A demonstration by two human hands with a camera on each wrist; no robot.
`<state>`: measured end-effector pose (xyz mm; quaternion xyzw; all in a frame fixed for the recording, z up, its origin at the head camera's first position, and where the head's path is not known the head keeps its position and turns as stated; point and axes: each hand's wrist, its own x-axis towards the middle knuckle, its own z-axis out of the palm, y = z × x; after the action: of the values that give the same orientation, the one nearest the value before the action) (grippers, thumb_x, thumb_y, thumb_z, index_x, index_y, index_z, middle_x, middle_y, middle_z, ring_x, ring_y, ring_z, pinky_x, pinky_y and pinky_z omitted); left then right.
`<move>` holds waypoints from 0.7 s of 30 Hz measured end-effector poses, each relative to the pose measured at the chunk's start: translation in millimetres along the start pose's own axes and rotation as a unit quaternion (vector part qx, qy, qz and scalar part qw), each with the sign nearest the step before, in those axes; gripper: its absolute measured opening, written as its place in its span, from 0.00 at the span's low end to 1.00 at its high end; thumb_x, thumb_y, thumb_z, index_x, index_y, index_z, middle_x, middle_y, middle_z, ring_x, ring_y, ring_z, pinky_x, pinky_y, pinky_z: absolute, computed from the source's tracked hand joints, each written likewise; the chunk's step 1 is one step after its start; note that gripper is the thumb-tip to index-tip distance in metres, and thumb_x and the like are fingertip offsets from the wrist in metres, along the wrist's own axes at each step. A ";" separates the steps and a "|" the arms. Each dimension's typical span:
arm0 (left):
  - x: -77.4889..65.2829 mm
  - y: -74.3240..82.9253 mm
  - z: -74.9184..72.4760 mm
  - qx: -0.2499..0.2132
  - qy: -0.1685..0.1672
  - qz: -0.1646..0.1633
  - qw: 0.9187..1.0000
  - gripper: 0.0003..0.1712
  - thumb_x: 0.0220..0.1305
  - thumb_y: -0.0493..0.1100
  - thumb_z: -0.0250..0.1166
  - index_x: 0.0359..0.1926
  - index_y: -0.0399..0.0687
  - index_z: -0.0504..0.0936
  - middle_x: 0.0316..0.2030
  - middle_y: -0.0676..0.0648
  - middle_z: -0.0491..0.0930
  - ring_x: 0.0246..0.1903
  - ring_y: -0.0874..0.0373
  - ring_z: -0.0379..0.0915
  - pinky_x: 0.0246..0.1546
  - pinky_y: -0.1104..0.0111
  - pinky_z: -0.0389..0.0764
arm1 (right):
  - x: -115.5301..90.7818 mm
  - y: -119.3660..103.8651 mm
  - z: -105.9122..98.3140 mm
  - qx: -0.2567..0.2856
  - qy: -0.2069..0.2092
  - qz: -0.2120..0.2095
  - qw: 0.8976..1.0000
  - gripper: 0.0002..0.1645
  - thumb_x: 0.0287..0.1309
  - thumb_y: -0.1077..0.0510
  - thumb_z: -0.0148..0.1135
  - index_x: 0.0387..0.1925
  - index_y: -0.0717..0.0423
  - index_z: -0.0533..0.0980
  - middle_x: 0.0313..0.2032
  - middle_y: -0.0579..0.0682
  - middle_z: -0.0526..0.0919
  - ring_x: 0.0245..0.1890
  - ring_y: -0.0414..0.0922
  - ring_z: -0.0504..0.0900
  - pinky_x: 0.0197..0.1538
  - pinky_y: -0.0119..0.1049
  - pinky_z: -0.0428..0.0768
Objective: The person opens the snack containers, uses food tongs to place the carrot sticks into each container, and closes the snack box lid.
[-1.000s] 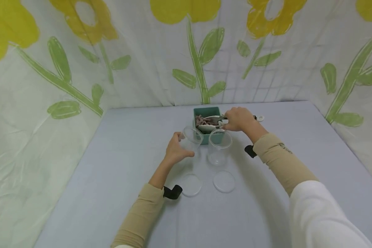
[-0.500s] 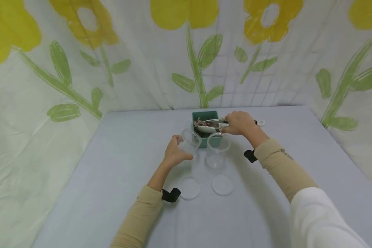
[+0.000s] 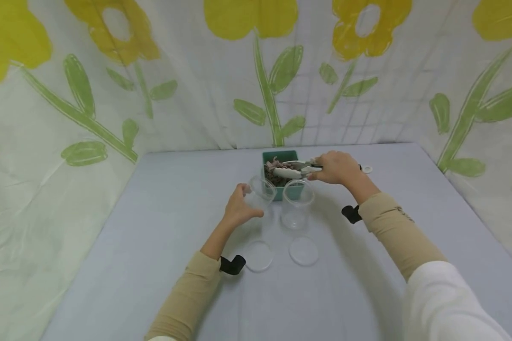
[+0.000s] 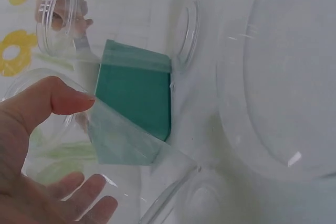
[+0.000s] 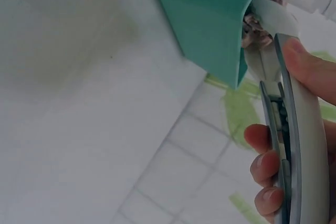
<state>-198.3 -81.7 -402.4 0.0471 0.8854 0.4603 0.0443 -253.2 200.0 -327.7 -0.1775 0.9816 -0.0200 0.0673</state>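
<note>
My left hand [image 3: 240,207] holds a clear plastic jar [image 3: 262,193], tilted toward the green box [image 5: 205,19], with thumb on one side and fingers on the other. My right hand [image 3: 336,168] grips white and grey tongs [image 5: 307,145]. The tongs' white heads reach over and into the box, among brownish-pink strips [image 3: 273,166]. Whether the heads pinch any strip, I cannot tell. A second clear jar [image 3: 296,218] stands upright in front of the box, between my hands. In the left wrist view, the box shows partly through the clear plastic.
Two clear round lids, a left lid [image 3: 259,256] and a right lid [image 3: 304,251], lie flat on the pale grey table [image 3: 175,203] in front of the jars. Behind the table hangs a white curtain [image 3: 196,104] with yellow flowers.
My right hand has shifted slightly right with the tongs, and more of the strips show in the box. The left hand keeps its tilted jar in about the same place.
</note>
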 end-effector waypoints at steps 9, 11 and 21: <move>3.2 -1.5 -13.6 -0.049 0.056 -0.045 0.996 0.47 0.47 0.42 0.78 0.67 0.39 0.65 0.63 0.39 0.70 0.64 0.43 0.63 0.59 0.50 0.68 | -7.5 5.2 -7.2 0.014 0.044 -0.014 0.999 0.40 0.59 0.38 0.63 0.61 0.65 0.73 0.44 0.64 0.83 0.39 0.59 0.81 0.44 0.54 0.78; 4.9 -1.1 -15.3 -0.042 0.057 -0.046 0.996 0.48 0.47 0.44 0.78 0.68 0.40 0.65 0.63 0.39 0.70 0.64 0.43 0.63 0.59 0.50 0.68 | -8.0 6.2 -8.5 0.015 0.047 -0.014 0.999 0.40 0.59 0.38 0.63 0.61 0.65 0.73 0.40 0.63 0.84 0.36 0.58 0.82 0.43 0.53 0.78; 7.2 -2.0 -13.9 -0.021 0.026 -0.067 0.997 0.53 0.45 0.50 0.79 0.69 0.41 0.64 0.64 0.39 0.69 0.64 0.43 0.63 0.60 0.50 0.68 | -12.1 8.5 -17.6 0.024 0.043 -0.021 0.999 0.42 0.60 0.37 0.62 0.63 0.65 0.71 0.40 0.63 0.84 0.35 0.57 0.81 0.45 0.54 0.77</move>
<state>-207.2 -93.3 -396.3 -0.0252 0.8777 0.4756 0.0532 -247.4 212.5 -309.3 -0.1958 0.9788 -0.0527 0.0290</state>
